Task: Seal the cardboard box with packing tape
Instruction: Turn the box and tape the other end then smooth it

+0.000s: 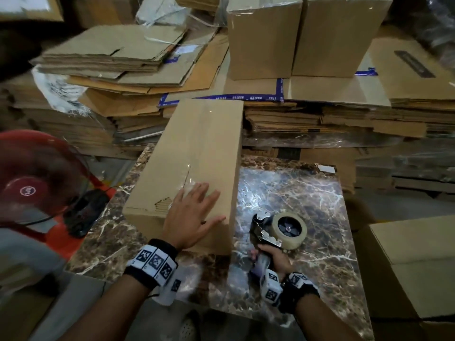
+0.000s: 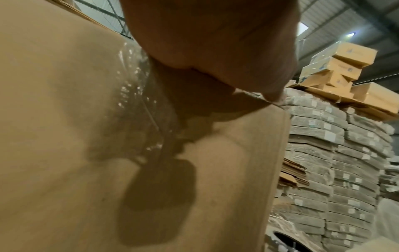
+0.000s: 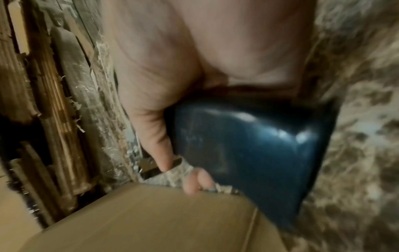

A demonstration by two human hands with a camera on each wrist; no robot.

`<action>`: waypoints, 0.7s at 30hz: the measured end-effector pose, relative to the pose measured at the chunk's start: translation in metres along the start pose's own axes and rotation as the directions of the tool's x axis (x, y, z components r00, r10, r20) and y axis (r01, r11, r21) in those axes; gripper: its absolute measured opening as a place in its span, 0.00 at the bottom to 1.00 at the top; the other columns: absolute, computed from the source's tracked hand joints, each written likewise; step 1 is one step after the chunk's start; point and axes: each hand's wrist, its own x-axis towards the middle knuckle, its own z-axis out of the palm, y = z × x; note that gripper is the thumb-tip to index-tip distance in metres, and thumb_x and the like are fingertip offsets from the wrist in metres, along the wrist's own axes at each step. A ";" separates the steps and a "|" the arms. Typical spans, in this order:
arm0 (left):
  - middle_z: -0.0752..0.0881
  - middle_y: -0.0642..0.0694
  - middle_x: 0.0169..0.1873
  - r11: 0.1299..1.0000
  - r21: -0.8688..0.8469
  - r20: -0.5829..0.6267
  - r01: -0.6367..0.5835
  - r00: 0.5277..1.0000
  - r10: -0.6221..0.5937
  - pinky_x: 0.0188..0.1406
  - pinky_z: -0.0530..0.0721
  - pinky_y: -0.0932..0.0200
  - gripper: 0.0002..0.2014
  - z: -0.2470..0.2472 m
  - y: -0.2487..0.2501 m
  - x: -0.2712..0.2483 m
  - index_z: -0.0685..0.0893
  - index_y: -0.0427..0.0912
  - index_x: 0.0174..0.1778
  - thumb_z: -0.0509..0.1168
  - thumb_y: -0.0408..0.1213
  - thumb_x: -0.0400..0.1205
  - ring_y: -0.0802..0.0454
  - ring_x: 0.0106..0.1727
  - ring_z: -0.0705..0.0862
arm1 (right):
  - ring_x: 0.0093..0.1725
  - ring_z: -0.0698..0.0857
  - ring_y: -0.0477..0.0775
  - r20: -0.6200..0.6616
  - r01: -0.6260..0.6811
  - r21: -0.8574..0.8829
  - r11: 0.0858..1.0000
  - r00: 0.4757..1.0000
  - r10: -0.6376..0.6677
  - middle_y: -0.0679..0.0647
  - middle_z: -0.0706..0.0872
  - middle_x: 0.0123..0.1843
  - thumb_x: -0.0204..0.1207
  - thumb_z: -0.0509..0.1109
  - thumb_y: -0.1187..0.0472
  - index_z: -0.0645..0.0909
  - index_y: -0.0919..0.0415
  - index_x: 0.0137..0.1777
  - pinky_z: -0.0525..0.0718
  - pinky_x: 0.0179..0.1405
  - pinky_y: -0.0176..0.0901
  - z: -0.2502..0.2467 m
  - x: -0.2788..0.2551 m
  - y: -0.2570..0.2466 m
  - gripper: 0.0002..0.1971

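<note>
Long cardboard box lying on the marble-patterned counter, toward its left side, far end reaching past the counter's back edge to the stacks of flattened cardboard behind. Clear packing tape along the top seam of the box, wrinkled and glinting at the near end; small torn patch of cardboard on the top face just left of that. Left hand flat on the near end of the box, fingers straight and spread, thumb out along the near right corner, palm pressing over the tape. Right of the box, on the counter and just beside its near right corner, tape dispenser with a pale roll on a dark hub. Right hand wrapped round the dispenser's dark handle, fingers curled tight about it. Two upright closed boxes on the flattened stacks well beyond the far end of the box. Red fan left of the box, off the counter. Open carton well to the right of the box, past the counter's edge
</note>
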 end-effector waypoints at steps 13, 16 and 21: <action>0.81 0.53 0.72 0.927 -0.372 -0.163 0.054 0.979 -0.123 0.75 0.71 0.46 0.33 -0.002 -0.033 0.016 0.82 0.51 0.70 0.46 0.67 0.83 0.56 0.72 0.78 | 0.31 0.84 0.58 0.191 0.421 -0.403 0.813 0.907 -0.375 0.67 0.85 0.36 0.71 0.75 0.76 0.83 0.69 0.40 0.84 0.31 0.44 0.057 -0.074 -0.099 0.04; 0.89 0.50 0.59 0.522 -0.846 -0.082 0.110 0.940 -0.332 0.63 0.84 0.50 0.17 -0.015 -0.036 0.023 0.88 0.48 0.59 0.60 0.54 0.86 0.52 0.61 0.86 | 0.29 0.77 0.57 0.313 0.558 -0.475 0.681 0.830 -0.462 0.67 0.78 0.34 0.74 0.73 0.76 0.82 0.67 0.41 0.78 0.28 0.46 0.083 -0.103 -0.127 0.06; 0.87 0.34 0.51 -0.206 -0.962 0.248 0.180 0.894 -0.374 0.40 0.84 0.49 0.08 -0.053 -0.032 0.028 0.86 0.37 0.56 0.62 0.30 0.86 0.43 0.41 0.87 | 0.26 0.76 0.56 0.407 0.561 -0.603 0.567 0.828 -0.386 0.66 0.77 0.30 0.73 0.75 0.75 0.79 0.70 0.42 0.77 0.25 0.45 0.125 -0.131 -0.139 0.06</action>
